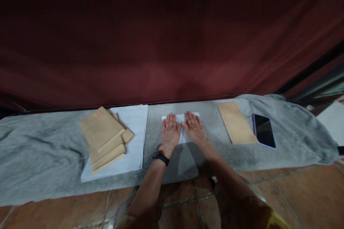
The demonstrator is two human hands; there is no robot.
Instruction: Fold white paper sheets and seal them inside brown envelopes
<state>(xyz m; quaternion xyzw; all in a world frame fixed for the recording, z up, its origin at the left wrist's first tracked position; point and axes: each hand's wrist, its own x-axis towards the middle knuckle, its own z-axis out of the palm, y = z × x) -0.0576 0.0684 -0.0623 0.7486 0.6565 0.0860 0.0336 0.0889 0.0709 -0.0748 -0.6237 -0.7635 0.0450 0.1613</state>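
Note:
A folded white sheet of paper (184, 138) lies on the grey cloth in front of me, partly hidden under my hands. Flat on its left part rests my left hand (170, 132), fingers stretched out and pointing away from me, a dark watch on that wrist. My right hand (195, 128) presses flat on the right part, its fingers also extended. The two thumbs nearly meet over the middle of the paper. Neither hand grips anything.
Left of my hands, several brown envelopes (103, 132) lie fanned over a stack of white paper (137, 139). To the right are a single brown envelope (236, 123) and a phone (264, 130) with a purple edge. A dark red curtain (172, 43) hangs behind the cloth-covered surface (48, 150).

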